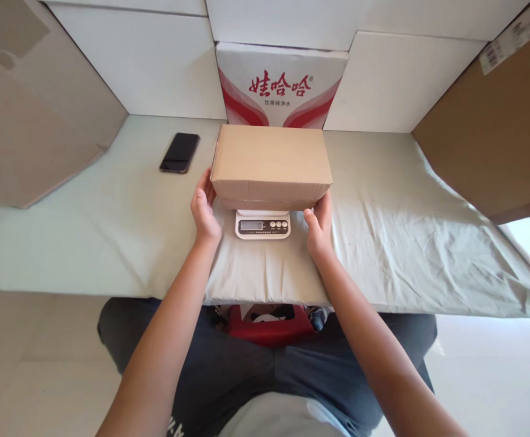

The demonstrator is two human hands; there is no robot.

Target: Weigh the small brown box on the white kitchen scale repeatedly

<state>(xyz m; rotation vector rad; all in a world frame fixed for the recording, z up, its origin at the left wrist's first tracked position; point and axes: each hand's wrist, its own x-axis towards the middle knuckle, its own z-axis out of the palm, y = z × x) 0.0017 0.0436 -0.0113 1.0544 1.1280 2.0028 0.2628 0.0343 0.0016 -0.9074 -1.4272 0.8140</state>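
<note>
A plain brown cardboard box [271,162] rests on a small white kitchen scale [262,224], whose display and buttons show below the box's near edge. My left hand [204,209] grips the box at its lower left corner. My right hand [319,223] grips its lower right corner. The scale's platform is hidden under the box.
A black phone [180,152] lies on the grey-green cloth-covered table [383,243] at the left. A white carton with red print [282,85] stands behind the box. Large cardboard sheets lean at the far left [28,115] and right [496,127]. White panels back the table.
</note>
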